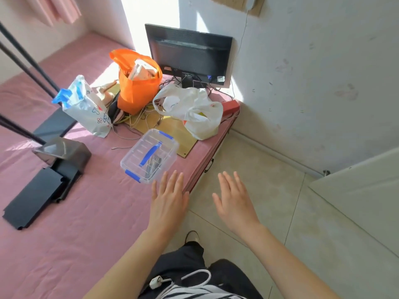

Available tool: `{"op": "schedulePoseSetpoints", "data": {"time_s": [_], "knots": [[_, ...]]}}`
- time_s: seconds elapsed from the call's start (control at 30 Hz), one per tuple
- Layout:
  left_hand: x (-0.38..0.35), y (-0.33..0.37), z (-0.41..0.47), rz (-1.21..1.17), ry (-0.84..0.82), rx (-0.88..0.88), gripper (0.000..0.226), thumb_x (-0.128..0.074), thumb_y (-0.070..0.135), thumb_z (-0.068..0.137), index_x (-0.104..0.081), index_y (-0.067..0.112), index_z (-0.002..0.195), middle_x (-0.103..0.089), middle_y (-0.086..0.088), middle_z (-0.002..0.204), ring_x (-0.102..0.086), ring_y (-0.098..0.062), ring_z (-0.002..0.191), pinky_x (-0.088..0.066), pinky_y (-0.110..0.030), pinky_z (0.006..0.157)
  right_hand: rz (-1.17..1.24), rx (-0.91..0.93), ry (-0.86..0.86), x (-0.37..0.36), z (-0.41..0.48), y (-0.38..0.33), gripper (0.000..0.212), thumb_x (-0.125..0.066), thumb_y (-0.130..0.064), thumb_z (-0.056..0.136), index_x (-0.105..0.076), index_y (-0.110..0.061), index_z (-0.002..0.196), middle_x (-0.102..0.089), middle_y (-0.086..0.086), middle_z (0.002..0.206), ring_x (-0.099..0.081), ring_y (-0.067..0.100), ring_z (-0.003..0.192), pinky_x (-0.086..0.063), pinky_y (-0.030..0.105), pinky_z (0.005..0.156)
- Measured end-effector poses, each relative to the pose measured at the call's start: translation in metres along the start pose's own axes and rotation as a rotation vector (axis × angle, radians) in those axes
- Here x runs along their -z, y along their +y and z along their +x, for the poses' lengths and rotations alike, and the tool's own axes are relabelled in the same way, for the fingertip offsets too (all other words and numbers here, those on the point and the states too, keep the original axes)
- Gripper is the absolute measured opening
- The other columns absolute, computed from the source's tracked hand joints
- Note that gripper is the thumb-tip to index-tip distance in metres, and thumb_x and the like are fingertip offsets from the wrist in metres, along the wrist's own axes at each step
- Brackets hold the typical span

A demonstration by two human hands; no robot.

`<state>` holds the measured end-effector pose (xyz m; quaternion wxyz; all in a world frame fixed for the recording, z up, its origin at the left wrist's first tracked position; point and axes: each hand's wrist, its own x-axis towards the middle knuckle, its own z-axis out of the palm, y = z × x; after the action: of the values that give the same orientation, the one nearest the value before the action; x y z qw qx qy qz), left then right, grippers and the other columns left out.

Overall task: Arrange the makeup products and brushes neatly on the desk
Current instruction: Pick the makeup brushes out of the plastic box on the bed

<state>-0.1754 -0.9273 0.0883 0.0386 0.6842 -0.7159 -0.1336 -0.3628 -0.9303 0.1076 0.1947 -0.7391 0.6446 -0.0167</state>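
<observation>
A clear plastic box (149,155) with blue clips and a blue handle sits closed on the pink-covered surface (75,223), near its right edge. Dark slim items, perhaps brushes, lie inside it. My left hand (169,200) hovers flat with straight fingers just in front of the box, fingertips close to its near corner but apart from it. My right hand (234,202) is held out flat over the tiled floor, to the right of the surface's edge. Neither hand holds anything.
Behind the box stand an orange bag (138,91), a white plastic bag (192,108), a printed blue-and-white pouch (86,108), loose cables and a black monitor (187,55). A black stand (58,160) with rods is at the left. Tiled floor (269,190) lies to the right.
</observation>
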Motion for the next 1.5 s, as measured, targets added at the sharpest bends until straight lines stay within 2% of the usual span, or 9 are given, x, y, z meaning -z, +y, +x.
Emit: {"op": "schedulePoseSetpoints", "data": {"time_s": [0.2,0.33,0.5,0.77,1.03,1.17,1.27,1.37,1.5], "knots": [[0.011,-0.025,0.054,-0.006,0.013,0.118,0.055,-0.048,0.030,0.096,-0.035,0.012,0.146,-0.036,-0.008,0.151,-0.022,-0.029,0.144,-0.016,-0.049,0.117,-0.031,0.108,-0.051,0.004,0.084,-0.011,0.060,-0.030,-0.038,0.101,-0.013,-0.010,0.152,-0.014,0.006,0.159,0.003,0.027,0.148,-0.010,0.041,0.121],[0.011,-0.040,0.080,-0.044,0.020,0.240,0.055,-0.045,0.030,0.098,-0.031,0.012,0.148,-0.032,-0.008,0.153,-0.021,-0.027,0.145,-0.014,-0.045,0.117,-0.073,0.226,-0.092,0.004,0.136,-0.021,0.060,-0.030,-0.038,0.101,-0.014,-0.009,0.151,-0.015,0.008,0.159,0.000,0.028,0.148,-0.005,0.040,0.121],[0.013,-0.049,0.112,-0.065,0.074,0.378,0.053,-0.047,0.027,0.097,-0.035,0.009,0.145,-0.036,-0.010,0.151,-0.026,-0.028,0.142,-0.019,-0.045,0.118,-0.082,0.370,-0.133,0.014,0.205,-0.031,0.060,-0.031,-0.037,0.101,-0.014,-0.009,0.151,-0.015,0.008,0.159,-0.001,0.026,0.148,-0.004,0.038,0.121],[-0.001,-0.046,0.159,-0.155,0.059,0.739,0.057,-0.033,0.036,0.101,-0.016,0.015,0.152,-0.015,-0.004,0.159,-0.008,-0.023,0.147,-0.010,-0.041,0.120,-0.241,0.662,-0.290,0.020,0.303,-0.036,0.060,-0.029,-0.038,0.101,-0.014,-0.008,0.151,-0.016,0.008,0.159,-0.004,0.025,0.148,-0.006,0.038,0.121],[-0.043,-0.064,0.187,-0.289,0.044,0.995,0.055,-0.045,0.026,0.098,-0.029,0.008,0.148,-0.030,-0.010,0.154,-0.022,-0.027,0.144,-0.016,-0.040,0.119,-0.335,0.824,-0.435,-0.028,0.375,-0.044,0.057,-0.033,-0.030,0.101,-0.018,-0.006,0.150,-0.020,0.011,0.157,-0.012,0.027,0.147,-0.011,0.039,0.120],[-0.069,-0.089,0.197,-0.369,0.074,1.076,0.053,-0.046,0.023,0.098,-0.032,0.006,0.146,-0.034,-0.011,0.152,-0.027,-0.027,0.142,-0.017,-0.037,0.118,-0.414,0.861,-0.461,-0.067,0.404,-0.053,0.057,-0.031,-0.026,0.101,-0.012,-0.005,0.150,-0.019,0.009,0.157,-0.013,0.026,0.146,-0.013,0.039,0.119],[-0.092,-0.110,0.201,-0.490,0.133,1.151,0.053,-0.046,0.023,0.098,-0.032,0.006,0.145,-0.036,-0.012,0.150,-0.030,-0.028,0.138,-0.023,-0.040,0.116,-0.408,0.854,-0.459,-0.096,0.424,-0.058,0.054,-0.032,-0.023,0.101,-0.015,-0.005,0.149,-0.022,0.010,0.156,-0.016,0.025,0.145,-0.013,0.036,0.119],[-0.118,-0.132,0.202,-0.556,0.182,1.204,0.050,-0.046,0.022,0.097,-0.035,0.007,0.144,-0.040,-0.013,0.146,-0.035,-0.029,0.134,-0.028,-0.042,0.112,-0.378,0.797,-0.458,-0.122,0.441,-0.059,0.053,-0.034,-0.020,0.100,-0.017,-0.005,0.148,-0.023,0.012,0.155,-0.018,0.026,0.144,-0.016,0.035,0.118],[-0.151,-0.159,0.205,-0.626,0.228,1.308,0.049,-0.047,0.021,0.097,-0.035,0.007,0.142,-0.042,-0.014,0.144,-0.037,-0.029,0.131,-0.029,-0.039,0.107,-0.347,0.707,-0.495,-0.158,0.457,-0.059,0.058,-0.038,-0.021,0.099,-0.013,-0.003,0.149,-0.020,0.017,0.154,-0.020,0.031,0.143,-0.024,0.038,0.116]]}}
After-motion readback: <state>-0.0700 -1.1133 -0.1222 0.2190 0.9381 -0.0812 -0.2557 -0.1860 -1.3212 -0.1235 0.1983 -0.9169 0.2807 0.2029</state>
